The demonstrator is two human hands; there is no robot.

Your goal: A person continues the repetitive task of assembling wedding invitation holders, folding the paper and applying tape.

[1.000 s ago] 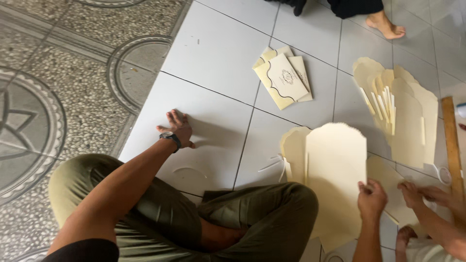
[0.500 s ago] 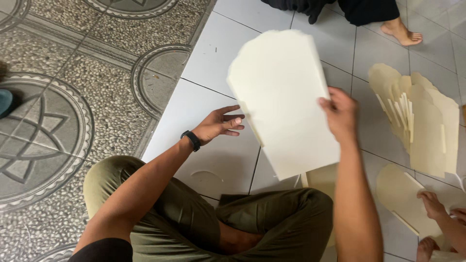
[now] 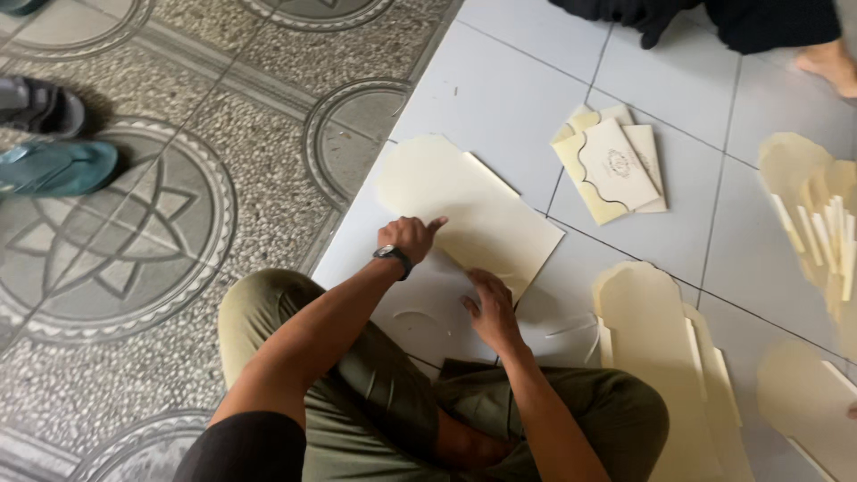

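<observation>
A large cream card sheet (image 3: 464,210) with a scalloped top lies flat on the white tiled floor (image 3: 518,98) in front of my crossed legs. My left hand (image 3: 409,237), with a dark watch at the wrist, presses on the sheet's near left edge, index finger pointing out. At the sheet's near corner my right hand (image 3: 489,308) rests with its fingers curled down on it. Neither hand has the sheet lifted.
A stack of cream sheets (image 3: 665,357) lies to my right, a small pile of folded cards (image 3: 611,165) farther out, and more cream pieces (image 3: 817,210) at far right. Another person's foot (image 3: 830,64) is at top right. Sandals (image 3: 54,165) sit on patterned floor at left.
The sheet, held up in the air by my right hand half a second ago, now lies flat on the floor to the left, with both hands pressing on it.
</observation>
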